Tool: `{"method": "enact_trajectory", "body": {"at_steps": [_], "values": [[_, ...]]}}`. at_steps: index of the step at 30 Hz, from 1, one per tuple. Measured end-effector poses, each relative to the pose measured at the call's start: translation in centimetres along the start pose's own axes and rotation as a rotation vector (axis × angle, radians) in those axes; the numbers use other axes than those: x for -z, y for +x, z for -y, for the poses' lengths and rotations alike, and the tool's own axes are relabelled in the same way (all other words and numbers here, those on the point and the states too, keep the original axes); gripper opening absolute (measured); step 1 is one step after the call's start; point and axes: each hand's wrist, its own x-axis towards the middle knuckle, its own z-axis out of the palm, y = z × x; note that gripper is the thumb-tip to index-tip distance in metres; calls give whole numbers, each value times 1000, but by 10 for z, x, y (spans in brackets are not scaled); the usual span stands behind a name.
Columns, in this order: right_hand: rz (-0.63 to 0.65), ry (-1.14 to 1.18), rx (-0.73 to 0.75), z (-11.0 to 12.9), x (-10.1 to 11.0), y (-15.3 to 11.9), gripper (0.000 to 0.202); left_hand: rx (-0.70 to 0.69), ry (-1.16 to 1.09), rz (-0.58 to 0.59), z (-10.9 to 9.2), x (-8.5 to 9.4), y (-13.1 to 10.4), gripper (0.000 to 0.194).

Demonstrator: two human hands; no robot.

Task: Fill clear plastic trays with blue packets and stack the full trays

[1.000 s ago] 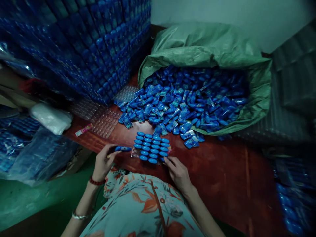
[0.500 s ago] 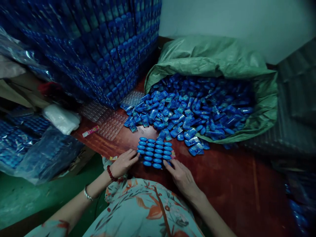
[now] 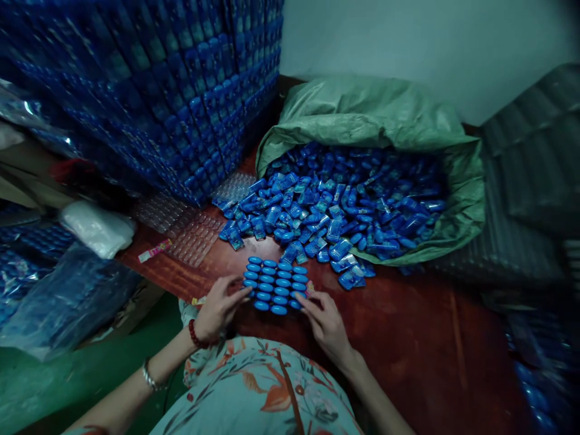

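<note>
Flanking the blue block (image 3: pixel 275 287), the person's two hands meet its near portion from opposite sides. The left hand (image 3: pixel 217 309) has its fingertips at the left edge, thumb and forefinger slightly parted; the right hand (image 3: pixel 330 326) has its fingertips at the lower right corner, thumb and forefinger likewise close together. Whether either hand is clamped on a piece cannot be determined. The block, made up of glossy oval-ended pieces in four staggered columns, lies near the front edge of the reddish-brown table (image 3: pixel 389 350); its underside is hidden. A small pink item (image 3: pixel 310 288) shows just beside its right edge. A red beaded bracelet (image 3: pixel 194 334) and a silver bracelet (image 3: pixel 149 375) encircle the left wrist and forearm. Beyond the block, loose blue packs (image 3: pixel 312 211) spill from the mouth of a green sack (image 3: pixel 464 202). Left of the spill lie clear molded trays (image 3: pixel 196 238), with a pink strip (image 3: pixel 154 251) beside them. A white plastic bundle (image 3: pixel 97 229) occupies the table's left side. A tall stack of blue packs (image 3: pixel 181 121) rises behind the trays, left of the sack.
</note>
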Motion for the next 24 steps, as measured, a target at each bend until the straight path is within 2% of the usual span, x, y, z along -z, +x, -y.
{"method": "enact_trajectory", "body": {"at_steps": [2,3,4,7,8,10,13,15,18,21,24], "values": [[-60,38,-51,-19,5,21,40,160,-86,-108,17,-4,11,24],[-49,23,-45,-29,8,36,41,236,-110,-155,27,-8,20,23],[8,-2,1,-38,9,54,42,303,-115,-198,38,-11,29,23],[359,-53,206,-57,7,113,47,442,-27,-247,67,-20,62,31],[478,-76,265,-60,4,131,46,477,28,-217,74,-21,72,38],[677,-135,367,-59,-4,158,46,527,135,-71,81,-22,90,47],[834,-245,478,-53,-16,174,47,590,205,166,79,-22,103,45],[828,-315,513,-52,-21,170,41,617,196,209,74,-21,100,41],[738,-401,492,-56,-18,154,33,588,132,135,69,-20,80,31],[604,-407,331,-66,-4,129,37,535,5,15,68,-12,43,31],[368,-206,75,-74,18,92,49,494,-143,15,62,-1,1,37]]}}
